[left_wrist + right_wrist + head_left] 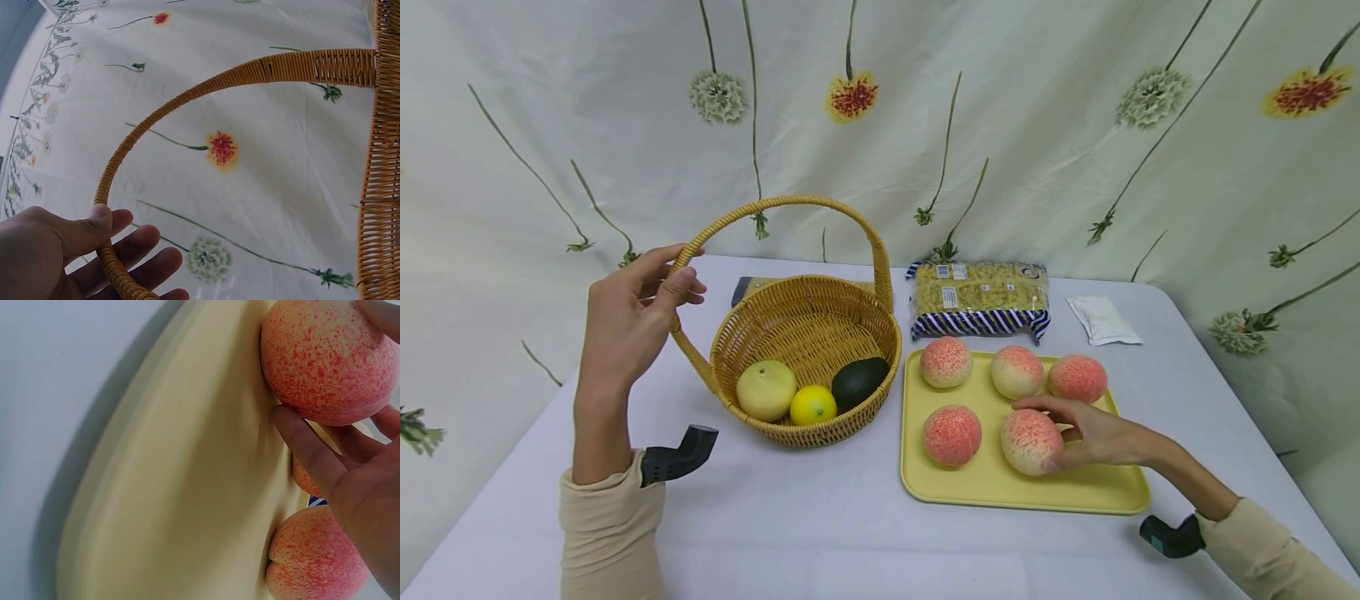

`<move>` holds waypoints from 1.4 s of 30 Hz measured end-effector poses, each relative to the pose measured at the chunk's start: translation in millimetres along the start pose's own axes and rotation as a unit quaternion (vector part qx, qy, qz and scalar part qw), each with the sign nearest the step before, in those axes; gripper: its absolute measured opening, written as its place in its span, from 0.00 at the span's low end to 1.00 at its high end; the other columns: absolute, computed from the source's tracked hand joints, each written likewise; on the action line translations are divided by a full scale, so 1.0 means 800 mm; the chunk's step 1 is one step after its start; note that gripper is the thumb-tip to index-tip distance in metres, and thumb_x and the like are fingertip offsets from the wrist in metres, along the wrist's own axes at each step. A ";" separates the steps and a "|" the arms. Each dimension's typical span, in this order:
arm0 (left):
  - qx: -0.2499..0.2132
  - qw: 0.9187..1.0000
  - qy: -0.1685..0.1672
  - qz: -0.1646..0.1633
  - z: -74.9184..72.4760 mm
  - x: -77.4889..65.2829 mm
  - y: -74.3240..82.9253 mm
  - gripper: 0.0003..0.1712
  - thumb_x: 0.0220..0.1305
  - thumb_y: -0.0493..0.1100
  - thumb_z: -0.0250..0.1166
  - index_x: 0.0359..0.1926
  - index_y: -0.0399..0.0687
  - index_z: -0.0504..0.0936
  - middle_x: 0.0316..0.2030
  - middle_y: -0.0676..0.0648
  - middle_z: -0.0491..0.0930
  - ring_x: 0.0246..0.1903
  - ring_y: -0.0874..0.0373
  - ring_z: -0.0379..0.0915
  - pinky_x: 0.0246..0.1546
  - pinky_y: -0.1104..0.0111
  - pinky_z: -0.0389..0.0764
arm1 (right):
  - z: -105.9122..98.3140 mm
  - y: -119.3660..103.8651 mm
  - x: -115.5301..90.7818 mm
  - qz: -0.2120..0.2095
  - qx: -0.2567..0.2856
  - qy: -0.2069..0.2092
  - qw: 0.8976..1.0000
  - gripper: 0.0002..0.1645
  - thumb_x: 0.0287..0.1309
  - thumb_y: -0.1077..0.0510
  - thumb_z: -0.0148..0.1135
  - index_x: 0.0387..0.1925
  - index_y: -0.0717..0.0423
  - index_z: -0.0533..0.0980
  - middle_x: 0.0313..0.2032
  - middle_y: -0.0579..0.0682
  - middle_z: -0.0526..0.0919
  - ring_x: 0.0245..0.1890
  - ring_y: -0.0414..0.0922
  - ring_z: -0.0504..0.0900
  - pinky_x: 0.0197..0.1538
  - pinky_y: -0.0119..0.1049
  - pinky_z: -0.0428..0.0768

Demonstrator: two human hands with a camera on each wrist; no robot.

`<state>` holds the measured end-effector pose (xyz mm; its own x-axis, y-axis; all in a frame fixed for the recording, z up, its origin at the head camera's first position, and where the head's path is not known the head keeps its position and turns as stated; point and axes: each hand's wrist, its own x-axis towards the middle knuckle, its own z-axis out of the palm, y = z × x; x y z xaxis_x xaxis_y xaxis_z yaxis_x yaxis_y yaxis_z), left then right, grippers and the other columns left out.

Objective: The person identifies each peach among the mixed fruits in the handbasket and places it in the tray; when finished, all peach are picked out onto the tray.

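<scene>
My left hand (pixel 628 321) holds the left side of the handle (pixel 808 201) of a wicker basket (pixel 808 321). In the left wrist view, thumb and fingers lie around the woven handle (pixel 212 84). Inside the basket are a pale yellow-green round fruit (pixel 766 390), a lemon (pixel 812 406) and an avocado (pixel 860 383). At the right, my right hand (pixel 1093 433) grips a pink-and-cream peach (pixel 1028 442) at the front of a yellow tray (pixel 992 492). The right wrist view shows thumb and fingers around this peach (pixel 328 362), close above the tray (pixel 156 487); contact beneath it is unclear.
Several other peaches lie on the tray, one (pixel 952 435) just left of the held peach. Behind the tray are a bag of pasta (pixel 981 296) and a small white packet (pixel 1103 320). A flat brown object (pixel 752 287) is partly hidden behind the basket. A flowered cloth hangs behind the table.
</scene>
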<state>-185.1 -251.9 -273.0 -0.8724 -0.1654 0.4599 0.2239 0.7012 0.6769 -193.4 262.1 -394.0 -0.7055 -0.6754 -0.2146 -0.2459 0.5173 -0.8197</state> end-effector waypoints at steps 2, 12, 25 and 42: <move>-0.001 1.000 0.000 0.000 0.000 0.000 0.000 0.21 0.69 0.48 0.57 0.60 0.50 0.77 0.35 0.42 0.83 0.30 0.77 0.75 0.33 0.84 0.72 | 0.001 0.001 0.000 0.001 -0.007 0.002 1.000 0.40 0.51 0.54 0.68 0.65 0.57 0.64 0.61 0.60 0.67 0.53 0.34 0.71 0.52 0.35 0.76; -0.004 1.000 0.000 0.000 0.000 0.001 -0.001 0.20 0.69 0.47 0.58 0.60 0.50 0.77 0.32 0.51 0.83 0.30 0.77 0.76 0.32 0.83 0.73 | 0.004 0.001 0.000 0.006 -0.020 0.014 1.000 0.42 0.50 0.52 0.69 0.66 0.58 0.64 0.60 0.59 0.68 0.56 0.52 0.69 0.52 0.43 0.76; -0.007 1.000 0.001 0.002 -0.001 0.000 -0.001 0.21 0.69 0.47 0.58 0.60 0.50 0.77 0.31 0.53 0.82 0.30 0.77 0.76 0.32 0.83 0.73 | 0.007 0.002 0.000 0.005 -0.002 0.016 1.000 0.43 0.51 0.52 0.69 0.66 0.58 0.63 0.61 0.62 0.67 0.58 0.59 0.67 0.54 0.50 0.73; -0.014 1.000 0.001 0.004 -0.001 0.001 -0.001 0.20 0.68 0.47 0.58 0.60 0.50 0.77 0.32 0.49 0.83 0.31 0.76 0.76 0.33 0.83 0.73 | 0.007 0.004 -0.004 -0.006 -0.002 0.021 1.000 0.41 0.53 0.53 0.68 0.67 0.57 0.63 0.63 0.61 0.66 0.53 0.31 0.71 0.56 0.52 0.72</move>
<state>-186.1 -252.7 -272.5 -0.8700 -0.1609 0.4661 0.2430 0.6827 0.6891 -188.2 262.7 -398.9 -0.7296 -0.6591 -0.1823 -0.2566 0.5109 -0.8204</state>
